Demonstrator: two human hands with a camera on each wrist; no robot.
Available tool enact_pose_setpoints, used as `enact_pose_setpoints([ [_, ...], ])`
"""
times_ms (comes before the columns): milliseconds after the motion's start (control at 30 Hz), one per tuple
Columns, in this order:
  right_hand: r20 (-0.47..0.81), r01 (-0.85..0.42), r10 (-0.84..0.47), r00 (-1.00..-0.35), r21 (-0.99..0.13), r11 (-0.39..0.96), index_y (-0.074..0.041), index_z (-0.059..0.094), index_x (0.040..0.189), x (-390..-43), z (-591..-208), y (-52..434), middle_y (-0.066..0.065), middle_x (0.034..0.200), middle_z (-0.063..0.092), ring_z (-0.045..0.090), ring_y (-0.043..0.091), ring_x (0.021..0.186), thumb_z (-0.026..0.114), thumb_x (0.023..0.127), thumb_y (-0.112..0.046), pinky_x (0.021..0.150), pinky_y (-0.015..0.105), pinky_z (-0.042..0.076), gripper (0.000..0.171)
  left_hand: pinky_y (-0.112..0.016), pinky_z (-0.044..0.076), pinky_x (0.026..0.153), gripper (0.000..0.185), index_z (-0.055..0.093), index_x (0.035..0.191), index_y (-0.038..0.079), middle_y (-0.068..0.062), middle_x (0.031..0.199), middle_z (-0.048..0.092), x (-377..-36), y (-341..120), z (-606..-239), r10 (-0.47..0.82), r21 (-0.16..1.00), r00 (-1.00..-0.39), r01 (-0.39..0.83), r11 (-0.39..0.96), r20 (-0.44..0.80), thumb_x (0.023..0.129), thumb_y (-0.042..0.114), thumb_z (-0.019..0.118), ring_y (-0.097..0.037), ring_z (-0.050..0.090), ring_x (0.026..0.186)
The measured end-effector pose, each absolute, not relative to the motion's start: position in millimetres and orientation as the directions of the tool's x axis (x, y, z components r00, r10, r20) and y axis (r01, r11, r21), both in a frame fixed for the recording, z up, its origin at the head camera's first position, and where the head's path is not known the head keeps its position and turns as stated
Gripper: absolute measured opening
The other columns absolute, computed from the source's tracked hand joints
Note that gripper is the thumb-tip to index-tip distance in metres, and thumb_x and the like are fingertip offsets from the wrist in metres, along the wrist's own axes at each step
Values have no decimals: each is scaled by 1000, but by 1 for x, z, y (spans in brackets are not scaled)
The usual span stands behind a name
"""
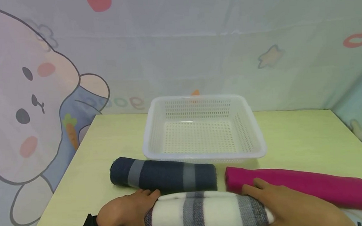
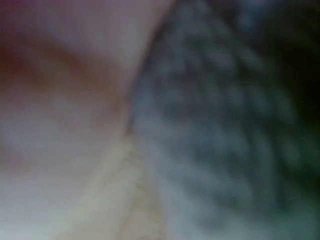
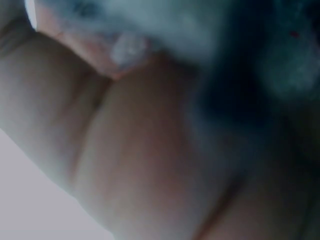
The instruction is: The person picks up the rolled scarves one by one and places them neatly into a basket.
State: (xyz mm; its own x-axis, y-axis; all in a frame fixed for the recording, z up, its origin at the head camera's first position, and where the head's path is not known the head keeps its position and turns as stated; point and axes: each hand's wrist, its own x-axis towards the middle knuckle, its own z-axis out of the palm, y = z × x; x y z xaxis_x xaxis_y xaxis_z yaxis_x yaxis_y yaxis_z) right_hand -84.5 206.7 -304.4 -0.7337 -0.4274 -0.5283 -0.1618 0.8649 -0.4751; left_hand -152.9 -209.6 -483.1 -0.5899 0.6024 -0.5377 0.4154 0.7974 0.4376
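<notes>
Both the left hand (image 1: 125, 213) and right hand (image 1: 288, 207) curl around a soft, fuzzy white plaid roll (image 1: 204, 214) on the worktop (image 1: 296, 136).

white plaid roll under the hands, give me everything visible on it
The white plaid roll is a fleecy-looking cloth, white with grey and dark checks, rolled into a thick cylinder. It lies crosswise at the near table edge, in front of the navy roll. The left hand grips its left end; the right hand wraps its right end.
</notes>
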Motion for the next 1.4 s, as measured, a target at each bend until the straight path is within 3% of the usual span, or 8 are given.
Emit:
enact_pose_setpoints([
  [300, -518, -144, -406, -753, -473, 869, -34, 52, 134, -84, -301, 210, -2, 108, 54, 56, 20, 93, 92, 58, -46, 70, 44, 59, 87, -44, 49, 94, 124, 23, 148, 40, 9, 135, 47, -148, -205, -472, 611, 431, -597, 435, 791, -520, 46, 82, 81, -18, 47, 123],
  [533, -501, -159, -406, -764, -464, 872, -37, 51, 133, -84, -301, 214, -1, 109, 53, 56, 20, 94, 91, 59, -45, 71, 43, 58, 84, -41, 48, 95, 114, 28, 145, 36, 7, 131, 48, -138, -194, -442, 593, 403, -622, 436, 805, -511, 54, 63, 91, -18, 46, 121],
  [700, -498, -147, -395, -772, -464, 874, -36, 50, 136, -87, -303, 219, 1, 115, 53, 55, 22, 98, 92, 59, -42, 74, 46, 58, 88, -43, 50, 91, 116, 27, 148, 35, 5, 136, 47, -135, -192, -438, 573, 392, -647, 420, 819, -504, 55, 60, 91, -19, 45, 125],
  [767, -494, -154, -401, -772, -467, 871, -34, 50, 137, -88, -304, 221, 2, 116, 52, 54, 22, 100, 92, 59, -43, 74, 44, 58, 89, -44, 51, 88, 115, 27, 148, 36, 5, 136, 47, -133, -190, -431, 571, 390, -656, 421, 819, -494, 55, 62, 90, -19, 46, 125],
  [900, -478, -165, -414, -775, -479, 862, -32, 50, 137, -88, -305, 223, 0, 115, 52, 53, 21, 98, 92, 59, -43, 71, 39, 59, 89, -43, 51, 89, 108, 30, 148, 26, 0, 133, 49, -126, -185, -408, 585, 391, -654, 438, 810, -479, 62, 54, 89, -21, 47, 121],
  [1000, -436, -222, -456, -776, -488, 844, -36, 49, 135, -86, -306, 225, -8, 110, 56, 55, 14, 95, 89, 62, -47, 72, 29, 57, 84, -48, 49, 92, 104, 34, 147, 18, -2, 132, 51, -118, -178, -382, 566, 383, -665, 419, 823, -487, 64, 46, 89, -22, 48, 120],
  [1100, -398, -281, -496, -772, -486, 827, -40, 48, 133, -83, -306, 227, -18, 106, 57, 55, 6, 93, 87, 66, -49, 73, 22, 54, 78, -52, 47, 93, 99, 38, 143, 18, 0, 129, 53, -109, -170, -356, 535, 380, -684, 383, 842, -496, 62, 41, 91, -20, 49, 118],
  [1400, -369, -252, -516, -773, -568, 783, -47, 49, 127, -82, -302, 229, -17, 106, 58, 56, 4, 91, 88, 66, -45, 68, 19, 53, 72, -41, 47, 83, 88, 42, 136, 18, 2, 118, 54, -102, -172, -342, 606, 362, -706, 491, 792, -366, 65, 43, 87, -14, 49, 105],
])
